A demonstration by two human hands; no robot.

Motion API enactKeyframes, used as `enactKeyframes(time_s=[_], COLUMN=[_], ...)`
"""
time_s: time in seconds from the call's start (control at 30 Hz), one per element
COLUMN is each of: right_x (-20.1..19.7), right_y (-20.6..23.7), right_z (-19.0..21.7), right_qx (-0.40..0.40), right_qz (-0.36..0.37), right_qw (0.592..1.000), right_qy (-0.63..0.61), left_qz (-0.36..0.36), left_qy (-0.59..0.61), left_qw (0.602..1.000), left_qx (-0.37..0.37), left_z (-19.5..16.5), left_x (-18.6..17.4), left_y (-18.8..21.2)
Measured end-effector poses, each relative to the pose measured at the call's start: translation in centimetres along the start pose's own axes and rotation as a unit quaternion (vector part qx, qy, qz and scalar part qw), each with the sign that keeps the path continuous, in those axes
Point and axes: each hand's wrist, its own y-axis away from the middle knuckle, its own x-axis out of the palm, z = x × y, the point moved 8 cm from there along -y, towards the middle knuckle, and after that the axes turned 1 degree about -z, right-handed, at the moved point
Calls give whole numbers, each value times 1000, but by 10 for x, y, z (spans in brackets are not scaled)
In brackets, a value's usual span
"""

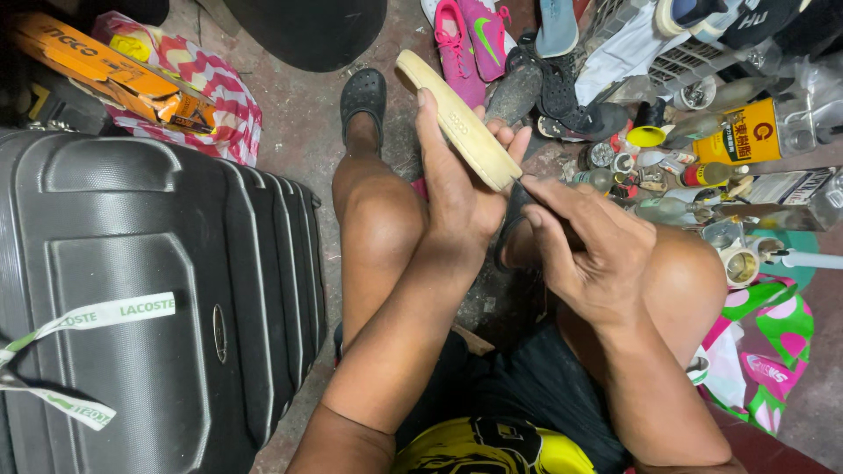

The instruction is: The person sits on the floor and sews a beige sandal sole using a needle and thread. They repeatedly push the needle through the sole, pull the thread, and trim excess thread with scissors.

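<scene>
In the middle of the frame, the left hand [461, 197] grasps a pale tan shoe sole [457, 118], fingers wrapped around its lower end, so that the sole slants from the centre up toward the upper middle of the frame. Just right of centre, the right hand [593, 246] is clenched around a dark-handled tool [514, 215], whose tip meets the lower edge of the sole; what kind of tool it is cannot be told, since the fingers hide most of it. Both hands sit above the person's bare knees.

Above the left knee, a foot wears a black clog [363, 92] on the reddish concrete floor [299, 132]. A large dark grey hard-shell suitcase [149, 290] fills the left side of the frame, with an orange cardboard box [114, 70] lying on a red-and-white patterned bag [224, 96] in the upper left. At the top centre lie pink sneakers [470, 39] and black sandals [562, 101]. On the right sits a clutter of small bottles and jars [650, 171] beside a yellow tin can [746, 136]. A green-and-pink patterned cloth [773, 333] lies at the lower right.
</scene>
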Motion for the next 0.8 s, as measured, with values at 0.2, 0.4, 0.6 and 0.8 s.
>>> enactKeyframes(time_s=[0.2, 0.4, 0.6, 0.8], right_x=[12, 14, 7, 5], right_y=[-3, -2, -9, -9], right_z=[-5, -6, 0, -8], right_qx=[6, -31, -56, -53], right_qz=[-9, -39, -59, -78], right_qw=[999, 998, 996, 996], right_qy=[-39, -31, -44, 2], left_qz=[6, 58, 202, 71], left_qy=[10, 1, 37, -58], left_qw=[999, 996, 973, 996], left_qx=[-38, -71, -104, -21], left_z=[6, 17, 29, 33], left_x=[-3, -3, 11, -5], left_y=[0, 6, 15, 6])
